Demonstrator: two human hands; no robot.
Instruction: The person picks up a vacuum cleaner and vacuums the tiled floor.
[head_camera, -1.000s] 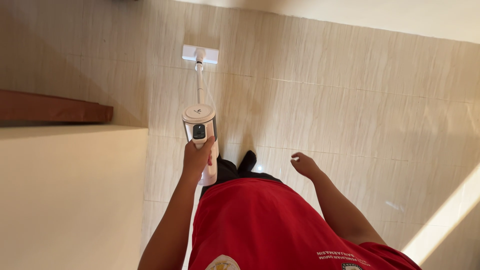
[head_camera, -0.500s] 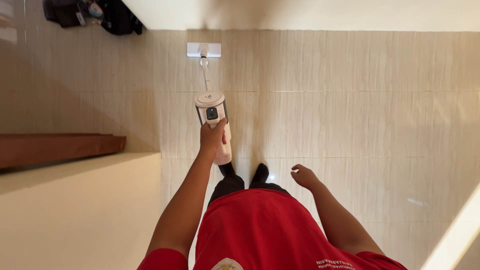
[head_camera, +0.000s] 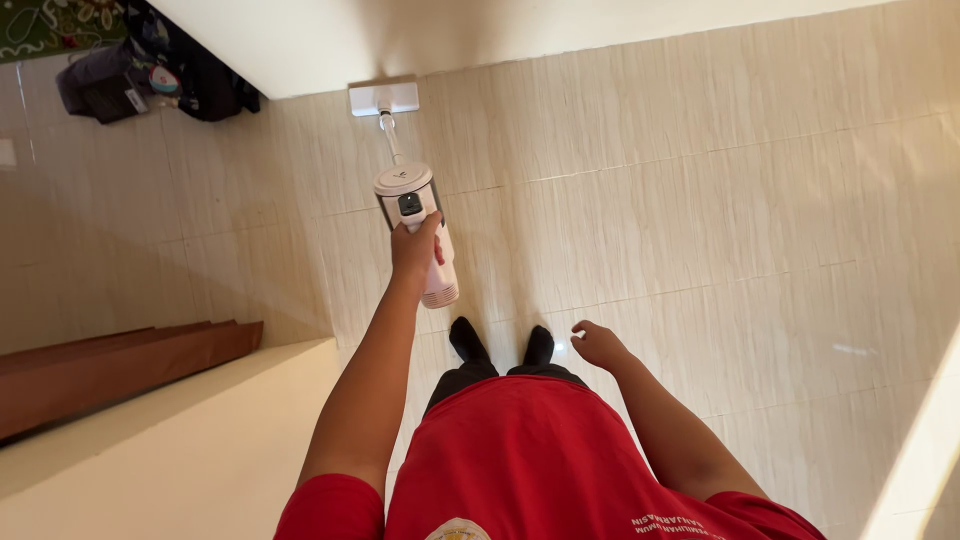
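Observation:
My left hand (head_camera: 415, 249) grips the handle of a white stick vacuum (head_camera: 412, 205), arm stretched forward. Its thin tube runs away from me to a flat white floor head (head_camera: 384, 97) that rests on the beige tiled floor (head_camera: 700, 200) right against the base of a white wall (head_camera: 400, 30). My right hand (head_camera: 598, 345) hangs free at my side, fingers loosely curled, holding nothing. My feet in black socks (head_camera: 500, 345) stand just behind the vacuum body.
A cream ledge (head_camera: 170, 440) with a brown wooden edge (head_camera: 110, 365) stands at my left. A dark bag and bundled things (head_camera: 150, 75) lie on the floor at the far left, next to a green patterned rug (head_camera: 50, 25).
The vacuum head has been pushed forward until it meets the wall. My left arm has stretched out further, and my view has swung left, which brings the bags and rug into sight.

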